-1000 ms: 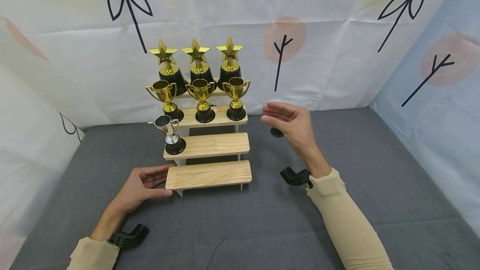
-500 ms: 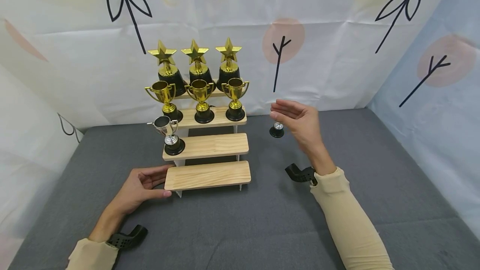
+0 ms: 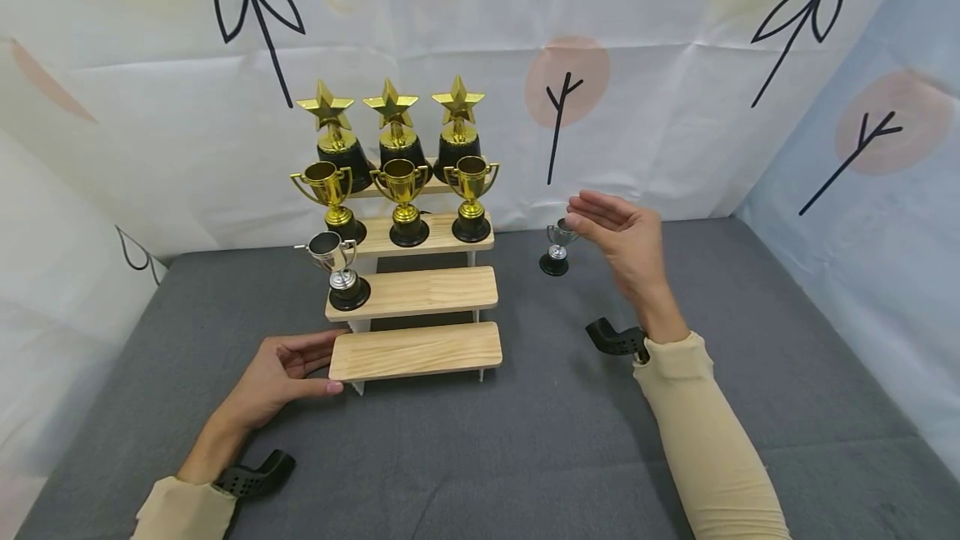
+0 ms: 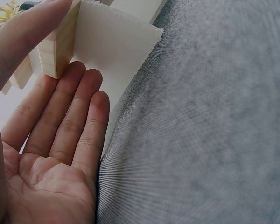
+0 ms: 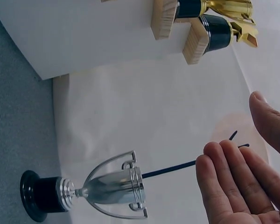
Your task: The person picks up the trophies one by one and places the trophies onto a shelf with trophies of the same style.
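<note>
A small silver trophy cup on a black base stands upright on the grey cloth, right of the stepped wooden shelf. Just above and right of it is my right hand, fingers straight and together; the right wrist view shows a gap between the fingers and the cup. My left hand rests at the left end of the lowest step, fingers extended and fingertips touching the wood. Another silver trophy cup sits at the left end of the step above.
Three gold trophy cups line the third step. Three gold star trophies stand on the top step behind them. A printed white cloth hangs behind the table.
My right hand has drawn away from the silver trophy cup, up and to the right, uncovering it where it stands. My left hand has stayed at the shelf.
</note>
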Demonstrator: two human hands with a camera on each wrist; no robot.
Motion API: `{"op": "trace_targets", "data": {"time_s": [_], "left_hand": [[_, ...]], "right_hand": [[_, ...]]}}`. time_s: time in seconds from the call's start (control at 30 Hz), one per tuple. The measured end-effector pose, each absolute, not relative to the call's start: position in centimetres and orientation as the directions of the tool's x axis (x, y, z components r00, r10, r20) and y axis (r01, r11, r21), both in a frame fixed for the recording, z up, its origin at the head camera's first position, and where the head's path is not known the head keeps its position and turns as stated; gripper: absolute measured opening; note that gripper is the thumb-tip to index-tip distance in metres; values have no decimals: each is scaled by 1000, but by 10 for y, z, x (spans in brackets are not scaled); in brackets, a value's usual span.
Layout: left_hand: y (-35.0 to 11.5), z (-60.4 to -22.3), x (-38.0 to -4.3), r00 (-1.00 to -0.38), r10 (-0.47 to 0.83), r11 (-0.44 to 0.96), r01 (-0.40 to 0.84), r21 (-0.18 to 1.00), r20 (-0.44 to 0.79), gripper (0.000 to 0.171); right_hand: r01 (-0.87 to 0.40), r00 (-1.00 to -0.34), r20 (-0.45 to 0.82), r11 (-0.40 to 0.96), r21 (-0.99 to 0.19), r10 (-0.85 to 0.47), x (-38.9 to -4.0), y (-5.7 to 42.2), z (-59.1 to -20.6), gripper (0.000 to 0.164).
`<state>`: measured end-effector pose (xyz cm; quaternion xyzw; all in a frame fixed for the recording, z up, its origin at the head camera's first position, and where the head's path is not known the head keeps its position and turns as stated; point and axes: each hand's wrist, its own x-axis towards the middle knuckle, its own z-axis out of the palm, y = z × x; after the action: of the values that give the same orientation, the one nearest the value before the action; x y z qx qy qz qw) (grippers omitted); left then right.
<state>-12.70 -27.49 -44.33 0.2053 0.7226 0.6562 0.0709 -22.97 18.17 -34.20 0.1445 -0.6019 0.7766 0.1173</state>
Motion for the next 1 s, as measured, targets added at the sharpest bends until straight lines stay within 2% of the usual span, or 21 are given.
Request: {"op": "trace_targets", "data": {"time_s": [0.63, 1.0], "left_hand": [[-275, -443, -127, -899, 398, 30, 209, 977, 180, 65], [-275, -443, -127, -899, 402, 37, 208, 977, 176, 64]], "right_hand": [[-387, -922, 384, -155, -909, 47, -241, 195, -357, 45], [-367, -927, 368, 15, -930, 70, -247, 198, -367, 50]]}}
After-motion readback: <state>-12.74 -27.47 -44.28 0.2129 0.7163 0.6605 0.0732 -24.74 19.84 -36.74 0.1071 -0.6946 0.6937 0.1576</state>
